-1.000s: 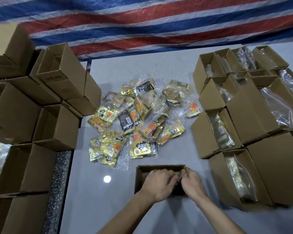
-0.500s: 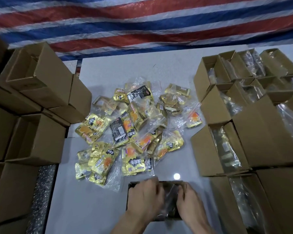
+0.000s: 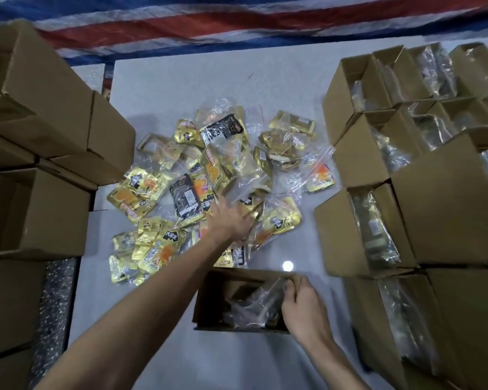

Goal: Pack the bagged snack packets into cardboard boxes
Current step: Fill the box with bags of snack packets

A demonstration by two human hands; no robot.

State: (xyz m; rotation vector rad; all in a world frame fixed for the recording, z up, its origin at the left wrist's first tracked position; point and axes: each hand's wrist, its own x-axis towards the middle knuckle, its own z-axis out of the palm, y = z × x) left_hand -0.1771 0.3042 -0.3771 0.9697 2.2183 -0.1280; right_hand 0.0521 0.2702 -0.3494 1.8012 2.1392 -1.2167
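Note:
A small open cardboard box point(image 3: 206, 302) stands on the white table point(image 3: 181, 85) near me, with a clear plastic bag of dark snack packets point(image 3: 252, 306) inside. My right hand point(image 3: 303, 305) grips the box's right wall, fingers curled over its rim. My left hand point(image 3: 231, 222) is stretched forward, fingers straight, lying on the near side of a heap of clear bags filled with gold, orange and black snack packets point(image 3: 209, 175). It holds nothing that I can see.
Empty cardboard boxes point(image 3: 54, 88) are stacked along the left, some on their sides. Open boxes holding bagged packets point(image 3: 378, 229) crowd the right side. A striped tarpaulin point(image 3: 237, 21) hangs behind the table. A speckled floor strip point(image 3: 54, 299) shows at the lower left.
My left hand left the box and reached forward onto the heap of bags. The right hand stayed at the box's right side. The view tilted down and closer.

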